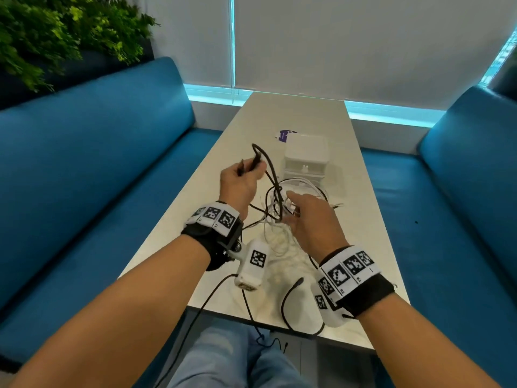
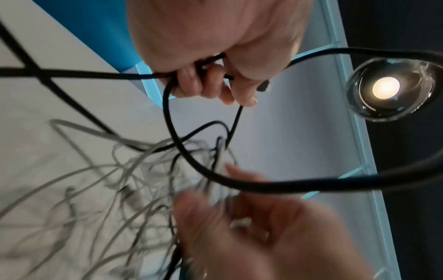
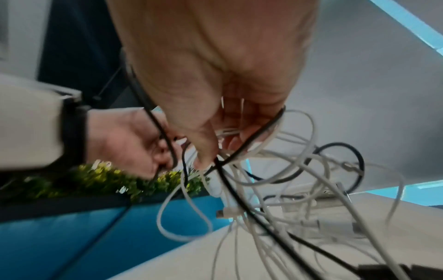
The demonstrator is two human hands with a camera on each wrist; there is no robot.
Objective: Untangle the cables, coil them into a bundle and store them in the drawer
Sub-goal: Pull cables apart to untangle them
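Fingers (image 2: 191,83) of the left hand (image 1: 240,183) curl round a black cable (image 2: 239,181) above the tangle (image 1: 279,219); right hand (image 1: 313,219) pinches white strands (image 3: 239,132), shown only by wrist views. Drawer box (image 1: 306,161) stands just behind, its drawers hard to make out.

cables (image 1: 275,217): black, white | sofa (image 1: 92,152): blue | drawer unit (image 1: 305,161): white

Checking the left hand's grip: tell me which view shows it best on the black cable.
Left wrist view: the left hand curls round the black cable, close up. Head view shows the fist from behind; right wrist view shows it small and blurred.
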